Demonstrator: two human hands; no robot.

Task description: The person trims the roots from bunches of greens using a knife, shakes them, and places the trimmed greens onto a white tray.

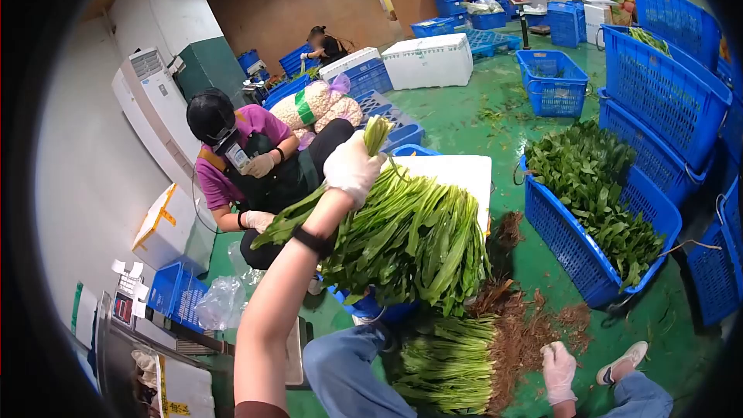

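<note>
head view: the left hand (354, 170), gloved, is closed around the stem part of a leafy bunch (377, 134). the pale cut-looking ends project above the fist; the leaf blades trail down on the far side of the forearm, toward the co-worker (255, 135). the bunch is held above a heap of loose greens (433, 220), which lies on a white surface (468, 167) with the leaves hanging over the near edge.

the right hand (559, 371), also gloved, hangs low beside the brown roots (507, 356) of a second pile (445, 364) near the floor. its fingers appear partly curled; whether they pinch anything cannot be told.

step in hand, as judged: handling one bunch single-handed over the heap, with the right hand giving it no support.

next move, as judged: keep the left-hand grip firm at the stems, without crushing them. hold the stem ends level with one another. allow clearance for the trailing leaves, since the tips lie close to the co-worker's gloved hand (260, 221); contact there cannot be confirmed. if the bunch is to be turned or lowered, the right hand should first come up to support the leaf end, as loose blades may slip out or fold. keep the bunch clear of the root litter (573, 317) and of the blue crate (569, 259) of greens at the right
</note>
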